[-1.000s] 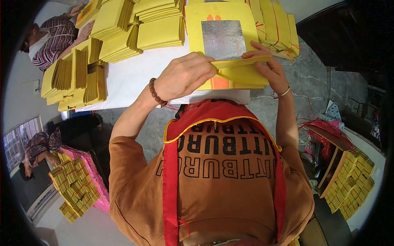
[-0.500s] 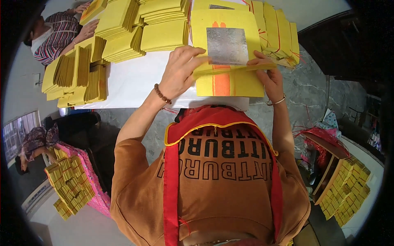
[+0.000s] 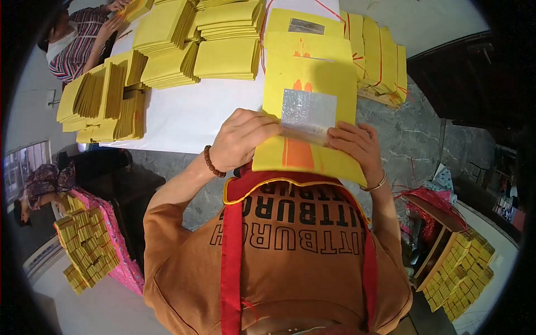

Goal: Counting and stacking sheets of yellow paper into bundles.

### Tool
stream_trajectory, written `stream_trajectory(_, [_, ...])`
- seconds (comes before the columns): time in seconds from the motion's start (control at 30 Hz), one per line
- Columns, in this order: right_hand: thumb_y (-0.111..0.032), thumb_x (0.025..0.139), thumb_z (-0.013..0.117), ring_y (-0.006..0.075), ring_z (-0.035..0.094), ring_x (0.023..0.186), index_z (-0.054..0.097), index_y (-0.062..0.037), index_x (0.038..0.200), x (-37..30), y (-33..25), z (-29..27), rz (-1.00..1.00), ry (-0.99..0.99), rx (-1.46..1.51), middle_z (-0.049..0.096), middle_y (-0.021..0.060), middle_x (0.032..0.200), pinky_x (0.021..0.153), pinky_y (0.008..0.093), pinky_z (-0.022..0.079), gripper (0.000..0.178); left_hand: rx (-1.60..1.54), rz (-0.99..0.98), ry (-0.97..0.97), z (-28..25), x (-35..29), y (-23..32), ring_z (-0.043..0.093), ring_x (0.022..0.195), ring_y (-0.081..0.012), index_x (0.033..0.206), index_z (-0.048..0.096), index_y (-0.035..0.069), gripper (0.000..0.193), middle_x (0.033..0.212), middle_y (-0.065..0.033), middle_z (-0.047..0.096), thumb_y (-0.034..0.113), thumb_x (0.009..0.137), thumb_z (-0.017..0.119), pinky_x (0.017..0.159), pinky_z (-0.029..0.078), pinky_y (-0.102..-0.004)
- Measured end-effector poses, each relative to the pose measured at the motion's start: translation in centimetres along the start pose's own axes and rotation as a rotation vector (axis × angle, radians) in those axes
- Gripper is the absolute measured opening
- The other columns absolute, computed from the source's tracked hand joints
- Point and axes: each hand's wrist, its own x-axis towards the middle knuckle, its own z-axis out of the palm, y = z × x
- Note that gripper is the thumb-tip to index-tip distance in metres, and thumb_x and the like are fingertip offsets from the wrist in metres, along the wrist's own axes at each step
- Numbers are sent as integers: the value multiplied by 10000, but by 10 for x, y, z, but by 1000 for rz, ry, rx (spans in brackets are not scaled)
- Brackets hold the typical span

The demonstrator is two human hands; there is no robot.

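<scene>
A yellow paper sheet (image 3: 338,72) with a silver foil rectangle (image 3: 309,106) and orange marks lies in front of me at the table's near edge. Its near part bends toward my apron. My left hand (image 3: 245,137) grips the left side of the sheet beside the foil, fingers pressed together. Across from it, my right hand (image 3: 358,146) pinches the right side at the same height, with the thumb hidden. Just beyond lies more yellow paper (image 3: 279,21) with a smaller, darker silver patch.
Folded yellow paper stacks (image 3: 226,61) cover the table's far left, on a white covering (image 3: 178,120). Bundles tied with red string (image 3: 379,56) stand at the right. A co-worker in a striped top (image 3: 84,42) handles yellow paper at the far left. More yellow bundles (image 3: 89,240) lie lower left.
Both hands have come nearer to my body, drawing the sheet with them. The foil has shifted nearer too, and the near part of the sheet now hangs toward my apron.
</scene>
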Motion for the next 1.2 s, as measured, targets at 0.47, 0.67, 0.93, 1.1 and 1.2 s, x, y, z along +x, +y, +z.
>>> stream_trajectory(0.47, [-67,806,603,130,598,860,575,-1,1102,43,-3,14,549,457,547,641,126,977,751,251,471,304,-613,-878,-72,16,30,-36,483,580,-94,1004,557,-31,251,661,-72,578,184,889,501,545,408,-258])
stream_trajectory(0.67, [-89,789,633,112,589,867,566,-11,1136,46,8,18,671,403,650,641,126,997,747,247,472,362,-812,-960,-45,9,48,-28,500,629,-57,1010,540,-28,223,717,-43,600,161,898,498,557,408,-223])
stream_trajectory(0.93, [-82,773,624,125,615,818,586,-28,1114,50,11,21,712,402,555,657,142,931,725,251,477,347,-944,-1087,-42,5,48,-31,506,633,-16,1032,517,-10,203,752,-35,609,138,894,524,530,386,-181])
stream_trajectory(1.1, [-87,763,628,141,628,787,589,-26,1105,49,9,22,756,417,558,659,150,900,692,262,482,349,-43,-555,125,-8,54,-28,550,810,-154,1131,495,13,339,908,-95,598,110,822,595,709,433,-278])
stream_trajectory(1.2, [-94,762,627,144,632,779,591,-27,1099,50,11,23,713,431,492,658,152,892,687,266,483,345,65,36,-70,-9,75,-14,472,1078,-281,1192,472,19,447,1130,-151,526,142,786,612,892,379,-382])
